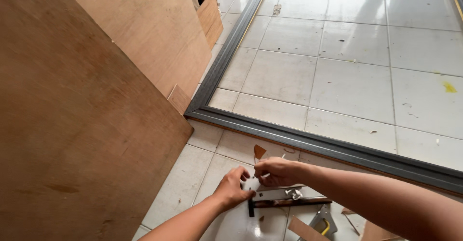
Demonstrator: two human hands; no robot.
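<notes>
Looking down from my head, my left hand (233, 189) and right hand (276, 171) meet low on the tiled floor (347, 82) over a small white bracket (274, 193), which lies against a dark hammer (289, 203). My right fingers are pinched shut on something small and pale; my left fingers curl onto the bracket's end. It looks light, stiff and thin, best held by its edges. A plywood sheet (72, 125) crowds my left, a grey frame (337, 149) runs just beyond, and open tiles lie past it.
</notes>
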